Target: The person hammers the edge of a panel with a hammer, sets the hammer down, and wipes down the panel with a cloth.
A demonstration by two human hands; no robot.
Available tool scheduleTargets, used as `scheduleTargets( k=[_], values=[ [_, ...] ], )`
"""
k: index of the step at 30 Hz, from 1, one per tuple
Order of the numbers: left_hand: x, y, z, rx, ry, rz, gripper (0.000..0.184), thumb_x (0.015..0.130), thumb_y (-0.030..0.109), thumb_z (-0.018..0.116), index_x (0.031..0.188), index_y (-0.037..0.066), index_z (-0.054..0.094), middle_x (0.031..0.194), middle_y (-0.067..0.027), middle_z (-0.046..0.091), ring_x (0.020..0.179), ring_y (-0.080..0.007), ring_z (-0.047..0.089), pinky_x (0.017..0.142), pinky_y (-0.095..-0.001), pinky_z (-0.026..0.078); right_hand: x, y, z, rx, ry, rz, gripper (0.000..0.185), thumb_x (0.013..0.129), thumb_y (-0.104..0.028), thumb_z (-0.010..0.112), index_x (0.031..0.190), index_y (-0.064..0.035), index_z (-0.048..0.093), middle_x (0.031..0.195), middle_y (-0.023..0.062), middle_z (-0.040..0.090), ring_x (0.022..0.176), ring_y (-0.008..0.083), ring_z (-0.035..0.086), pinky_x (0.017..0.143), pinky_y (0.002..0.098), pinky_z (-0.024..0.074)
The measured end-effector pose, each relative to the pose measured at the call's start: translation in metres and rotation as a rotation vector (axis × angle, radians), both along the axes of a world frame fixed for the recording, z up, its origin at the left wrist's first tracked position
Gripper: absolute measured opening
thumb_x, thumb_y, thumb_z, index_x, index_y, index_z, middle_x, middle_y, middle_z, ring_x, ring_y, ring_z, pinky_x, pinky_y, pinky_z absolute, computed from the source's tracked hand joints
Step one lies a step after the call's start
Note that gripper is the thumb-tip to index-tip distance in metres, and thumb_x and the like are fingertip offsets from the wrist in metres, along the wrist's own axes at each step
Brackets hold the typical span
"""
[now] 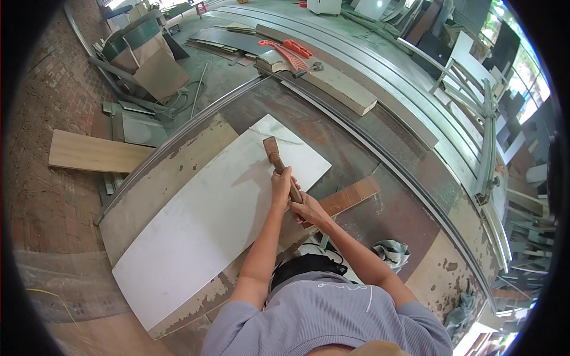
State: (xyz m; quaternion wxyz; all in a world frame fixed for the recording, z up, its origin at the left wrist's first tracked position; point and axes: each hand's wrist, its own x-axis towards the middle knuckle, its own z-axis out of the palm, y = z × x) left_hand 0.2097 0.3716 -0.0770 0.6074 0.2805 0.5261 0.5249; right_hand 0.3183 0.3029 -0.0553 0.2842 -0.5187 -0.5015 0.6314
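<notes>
"Tool (276,161) first. Where is it?"

"It is in the middle, over the white board (190,237), close to that board's right edge."

"Now start at the left. What do you see?"

"Far left, a tan plank (98,152) lies beside the table (409,219). Next is the white board. It lies flat on the table, set at a slant."

"Then what?"

"A shadow (254,173) falls on the white board, just left of the tool. After that comes the left hand (282,185). It is wrapped tight around the handle (295,193), below the brown head (271,145)."

"Does the head touch the board?"

"I can't tell."

"What about the right hand (309,210)?"

"It is closed around the handle too, lower down, just beside the left hand."

"And past that?"

"A brown strip (350,197) lies on the table, with its far end up and to the right. Then a crumpled gray cloth (392,254) sits near the right arm (362,249). Last, a bluish cloth (460,314) lies near the table's edge."
</notes>
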Motion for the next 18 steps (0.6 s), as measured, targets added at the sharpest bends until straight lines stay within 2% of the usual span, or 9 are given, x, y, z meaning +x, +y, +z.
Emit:
scheduleTargets(
  k=[7, 9, 13, 18],
  values=[
    [-0.007, -0.001, 0.004, 0.01, -0.086, 0.037, 0.027, 0.082, 0.019, 0.06, 0.09, -0.001, 0.044, 0.066, -0.0077, 0.052, 0.045, -0.0172, 0.054, 0.041, -0.0306, 0.047, -0.008, -0.004, 0.01, -0.022, -0.018, -0.033, 0.025, 0.078, -0.024, 0.056, 0.086, -0.0027, 0.044, 0.06, 0.0022, 0.05, 0.048, 0.0109, 0.05, 0.046, 0.0253, 0.0415],
    [-0.011, -0.003, 0.006, -0.005, -0.101, 0.074, 0.026, 0.08, 0.017, 0.061, 0.09, -0.001, 0.044, 0.068, -0.0081, 0.052, 0.045, -0.0171, 0.054, 0.041, -0.0307, 0.048, -0.013, -0.005, 0.018, 0.0, -0.161, 0.01, 0.033, 0.075, -0.028, 0.054, 0.088, 0.0005, 0.047, 0.066, 0.0065, 0.054, 0.05, 0.0149, 0.054, 0.047, 0.0289, 0.0447],
    [-0.033, -0.021, 0.022, 0.03, -0.085, 0.192, 0.025, 0.08, 0.015, 0.058, 0.091, -0.002, 0.043, 0.068, -0.0086, 0.052, 0.046, -0.018, 0.054, 0.041, -0.0312, 0.048, -0.031, -0.014, 0.021, 0.059, -0.112, 0.027, 0.031, 0.075, -0.03, 0.056, 0.084, -0.0024, 0.047, 0.063, 0.0044, 0.052, 0.05, 0.0129, 0.051, 0.047, 0.0276, 0.042],
    [-0.072, -0.039, 0.031, 0.122, -0.066, 0.306, 0.026, 0.083, 0.018, 0.057, 0.09, -0.001, 0.041, 0.067, -0.0087, 0.05, 0.047, -0.0201, 0.054, 0.044, -0.0325, 0.048, -0.054, -0.013, 0.038, 0.136, -0.143, 0.23, 0.035, 0.074, -0.032, 0.056, 0.088, -0.0002, 0.049, 0.064, 0.0051, 0.054, 0.053, 0.0142, 0.054, 0.048, 0.0287, 0.0441]
  ],
)
